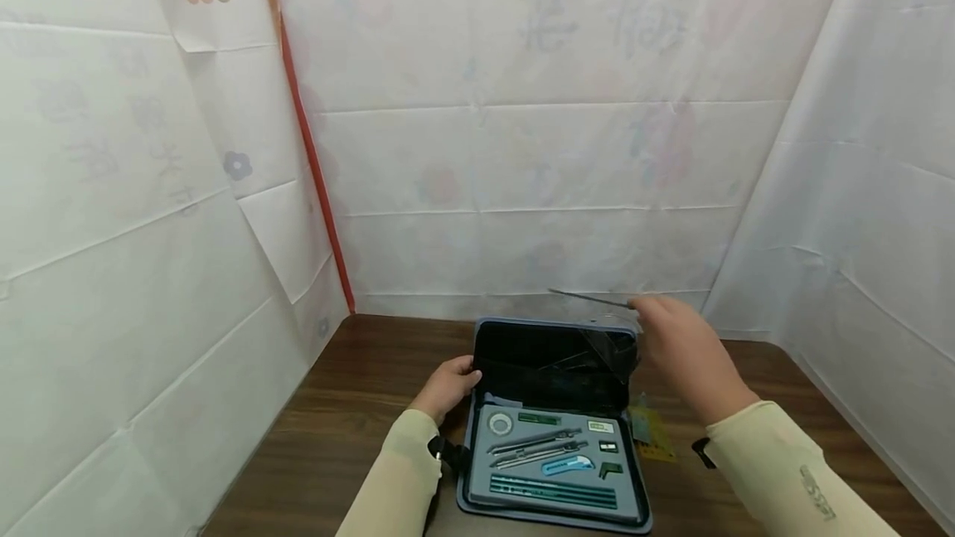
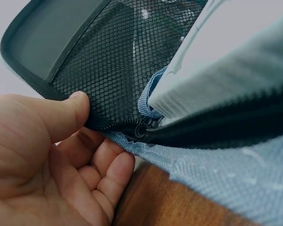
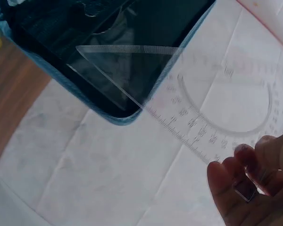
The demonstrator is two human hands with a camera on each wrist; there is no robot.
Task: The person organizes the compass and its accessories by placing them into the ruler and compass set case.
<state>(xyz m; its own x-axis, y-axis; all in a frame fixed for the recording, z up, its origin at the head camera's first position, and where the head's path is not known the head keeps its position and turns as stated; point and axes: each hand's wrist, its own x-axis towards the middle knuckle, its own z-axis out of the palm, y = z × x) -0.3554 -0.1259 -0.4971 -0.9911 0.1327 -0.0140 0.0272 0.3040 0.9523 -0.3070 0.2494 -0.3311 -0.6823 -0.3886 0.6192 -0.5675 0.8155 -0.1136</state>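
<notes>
A blue-edged zip case lies open on the table, its black lid [image 1: 548, 388] raised. My left hand [image 1: 448, 388] grips the lid's left edge near the hinge, thumb over the black mesh pocket [image 2: 108, 56]. In its grey tray [image 1: 483, 458] sit dark green pencils [image 1: 552, 491], metal compasses [image 1: 533, 446], a blue cutter [image 1: 567, 465], a white tape roll [image 1: 500, 424], an eraser [image 1: 600, 427] and a sharpener [image 1: 608, 447]. Above the lid's right side, my right hand [image 1: 682, 355] pinches a clear set square [image 3: 179, 117] with a protractor cut-out by one corner.
Right of the case, a yellow item [image 1: 658, 442] in clear plastic lies on the brown wooden table [image 1: 343, 404]. White printed sheets [image 1: 567, 147] hang around the back and sides, with a red strip [image 1: 313, 164] at the left corner.
</notes>
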